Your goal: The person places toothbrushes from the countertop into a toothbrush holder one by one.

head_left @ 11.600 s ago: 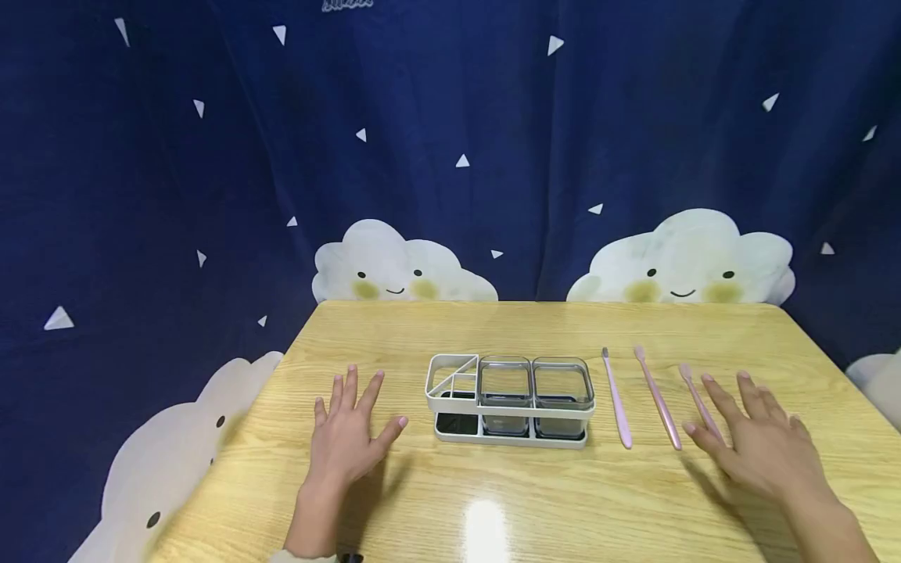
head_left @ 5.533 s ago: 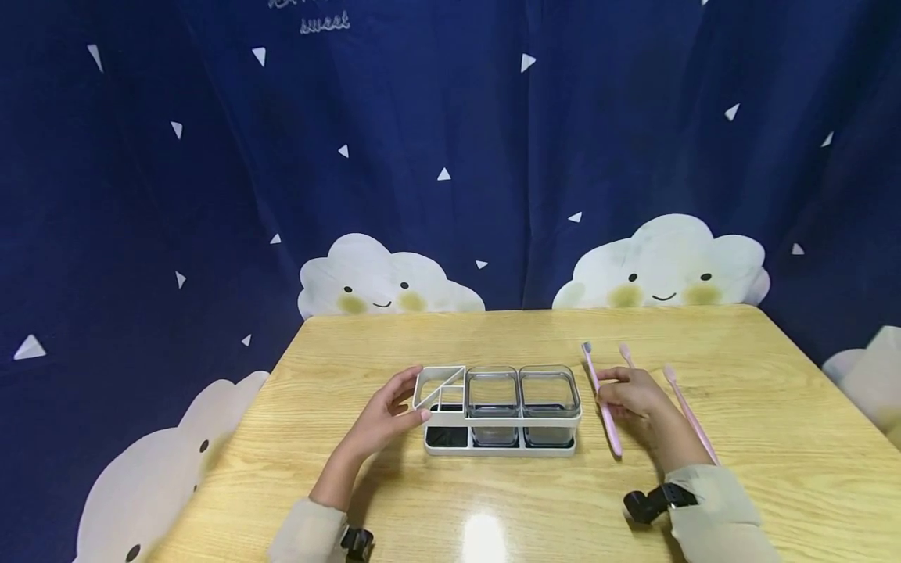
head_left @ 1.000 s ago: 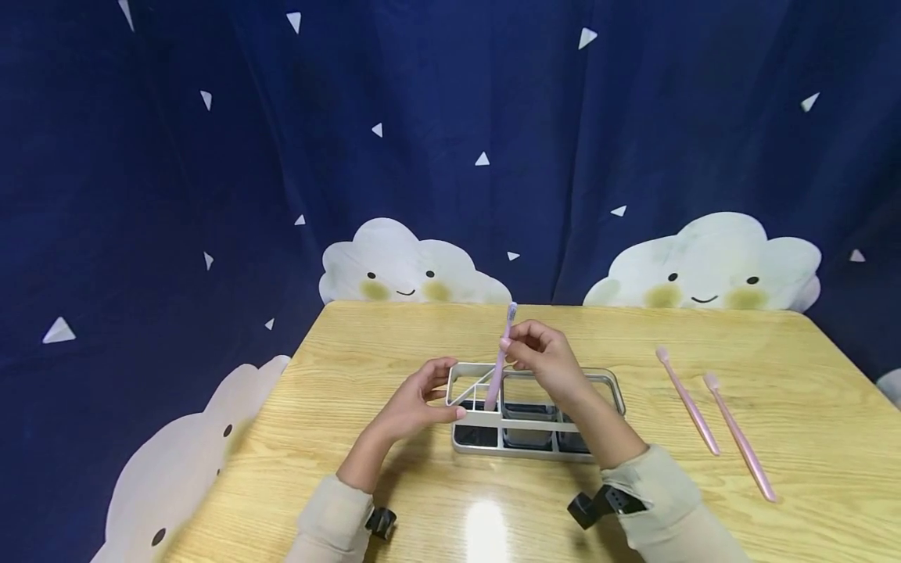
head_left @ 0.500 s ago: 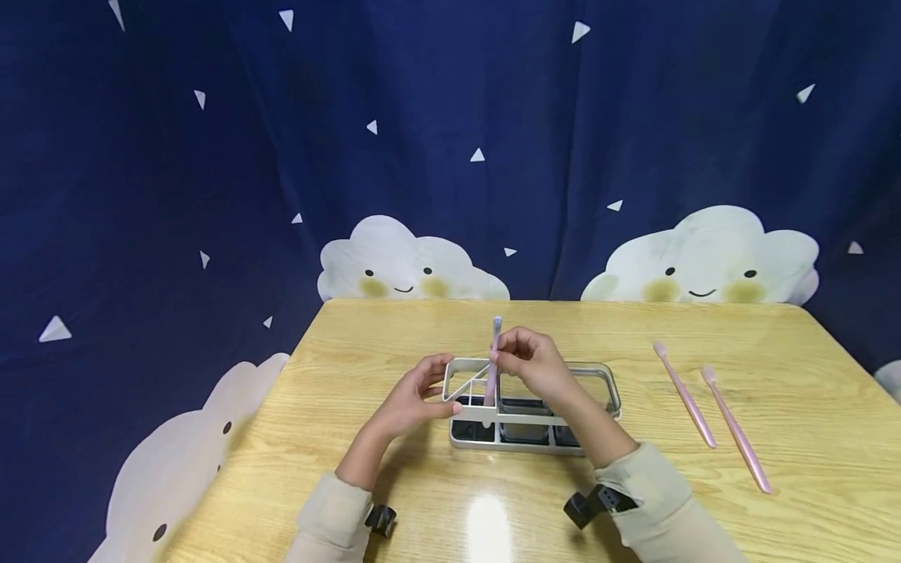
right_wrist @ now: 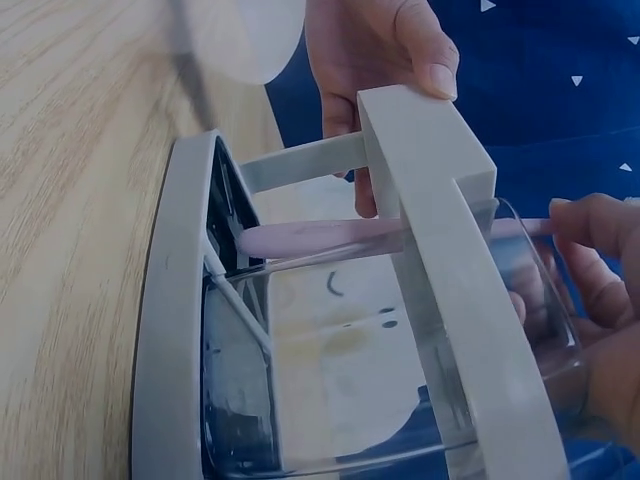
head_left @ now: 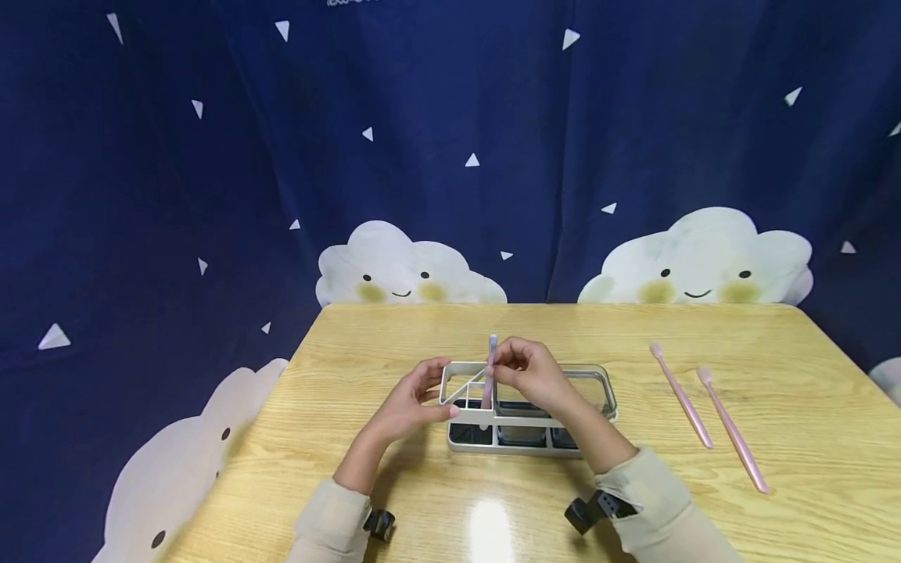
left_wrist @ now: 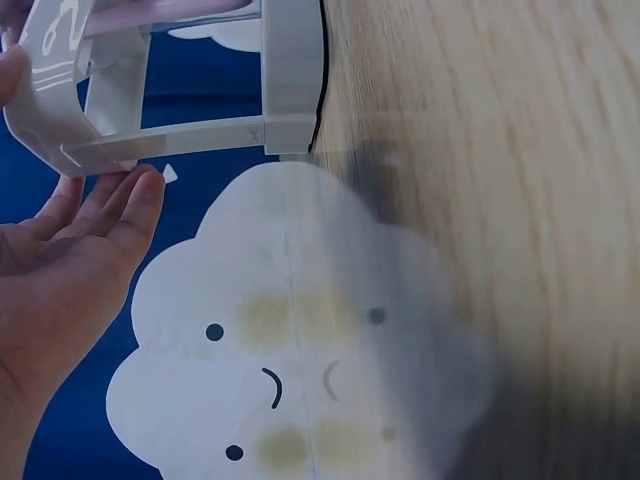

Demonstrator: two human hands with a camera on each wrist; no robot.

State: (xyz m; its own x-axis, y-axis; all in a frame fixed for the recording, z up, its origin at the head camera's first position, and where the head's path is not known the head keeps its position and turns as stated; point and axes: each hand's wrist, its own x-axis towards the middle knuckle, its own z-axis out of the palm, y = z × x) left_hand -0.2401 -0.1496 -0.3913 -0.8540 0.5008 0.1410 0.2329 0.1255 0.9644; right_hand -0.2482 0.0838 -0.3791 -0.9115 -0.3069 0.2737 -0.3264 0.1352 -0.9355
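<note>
A pale toothbrush holder (head_left: 521,420) stands on the table, with two clear square cups (head_left: 522,435) in its right-hand slots and a divided section at its left end. My left hand (head_left: 407,404) grips that left end, thumb on the front of the upper frame and fingers behind. My right hand (head_left: 536,378) pinches a light purple toothbrush (head_left: 488,389) near its head, bristles up. The handle passes down through the small compartment beside the first cup. In the right wrist view, the toothbrush handle (right_wrist: 320,238) ends right at the dark base pad (right_wrist: 226,195).
Two pink toothbrushes, one nearer (head_left: 681,397) and one farther right (head_left: 734,430), lie slanted on the wooden table (head_left: 394,500) right of the holder. A dark blue curtain (head_left: 422,102) with clouds hangs behind the table's far edge.
Earlier all three toothbrushes lay on the table; my right hand picked up the purple one. Over the last second it has lowered the brush into the compartment. My left hand keeps its grip.
</note>
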